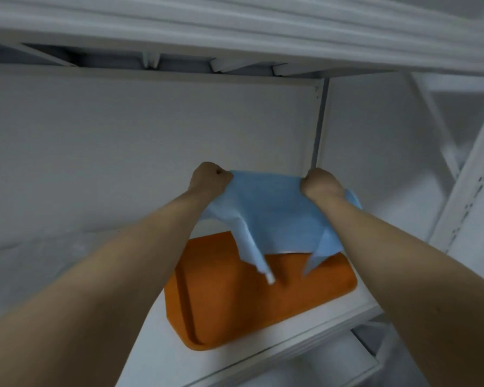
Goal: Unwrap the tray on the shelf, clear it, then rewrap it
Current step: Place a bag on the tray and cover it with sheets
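An orange tray lies on a white shelf, with nothing showing on its visible part. A light blue wrap sheet hangs in the air above the tray's far end. My left hand grips the sheet's upper left corner in a fist. The upper right corner is held by my right hand, also closed. The sheet's lower edge droops in two points over the tray and hides its far side.
The white back panel of the shelving stands just behind my hands. An upper shelf runs overhead. A white upright post stands at the right. A lower shelf shows beneath the tray's shelf.
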A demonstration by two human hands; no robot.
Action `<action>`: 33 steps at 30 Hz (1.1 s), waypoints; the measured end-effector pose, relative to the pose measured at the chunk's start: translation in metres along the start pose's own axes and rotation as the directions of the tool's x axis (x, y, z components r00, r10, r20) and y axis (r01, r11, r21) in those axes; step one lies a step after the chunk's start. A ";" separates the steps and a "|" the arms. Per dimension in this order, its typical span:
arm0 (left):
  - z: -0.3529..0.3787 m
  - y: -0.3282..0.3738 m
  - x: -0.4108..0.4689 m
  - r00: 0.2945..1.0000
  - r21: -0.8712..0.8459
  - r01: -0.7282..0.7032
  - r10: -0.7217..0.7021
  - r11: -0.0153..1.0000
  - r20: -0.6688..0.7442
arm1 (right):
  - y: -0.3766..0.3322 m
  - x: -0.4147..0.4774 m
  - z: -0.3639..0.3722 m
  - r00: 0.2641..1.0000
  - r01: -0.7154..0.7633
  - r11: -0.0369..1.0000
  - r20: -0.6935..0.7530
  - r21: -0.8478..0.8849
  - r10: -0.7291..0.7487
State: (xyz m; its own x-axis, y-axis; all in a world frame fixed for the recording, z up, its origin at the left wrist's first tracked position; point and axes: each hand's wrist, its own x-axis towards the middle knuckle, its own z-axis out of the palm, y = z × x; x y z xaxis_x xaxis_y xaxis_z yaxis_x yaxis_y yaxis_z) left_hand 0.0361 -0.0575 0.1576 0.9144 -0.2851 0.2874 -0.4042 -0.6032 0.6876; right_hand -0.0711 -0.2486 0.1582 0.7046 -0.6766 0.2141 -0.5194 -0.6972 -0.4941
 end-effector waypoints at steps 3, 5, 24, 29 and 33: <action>-0.012 0.002 -0.001 0.990 -0.081 0.131 -0.126 0.988 0.068 | -0.002 0.001 -0.003 0.991 0.080 0.965 -0.082 -0.251 -0.104; -0.022 0.002 -0.001 0.972 -0.110 0.205 -0.189 0.973 0.140 | -0.005 0.005 -0.005 0.970 0.136 0.912 -0.135 -0.386 -0.201; 0.043 -0.062 -0.010 0.923 0.679 -0.108 -0.180 0.726 0.339 | 0.023 0.015 0.094 0.835 0.397 0.865 0.512 -0.307 -0.201; 0.076 -0.053 -0.026 0.669 0.349 -0.126 -0.180 0.929 0.721 | 0.030 0.005 0.107 0.671 0.466 0.880 0.684 -0.088 -0.287; 0.100 -0.053 -0.042 0.494 0.395 -0.212 -0.251 0.894 0.832 | 0.035 -0.008 0.116 0.539 0.442 0.896 0.810 -0.038 -0.231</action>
State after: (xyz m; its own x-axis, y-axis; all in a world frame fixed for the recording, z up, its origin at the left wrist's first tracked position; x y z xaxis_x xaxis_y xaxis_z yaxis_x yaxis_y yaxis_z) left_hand 0.0173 -0.0882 0.0426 0.5343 -0.6093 -0.5859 -0.5637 -0.7733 0.2901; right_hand -0.0390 -0.2399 0.0418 0.8913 -0.0116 -0.4532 -0.1729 -0.9328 -0.3161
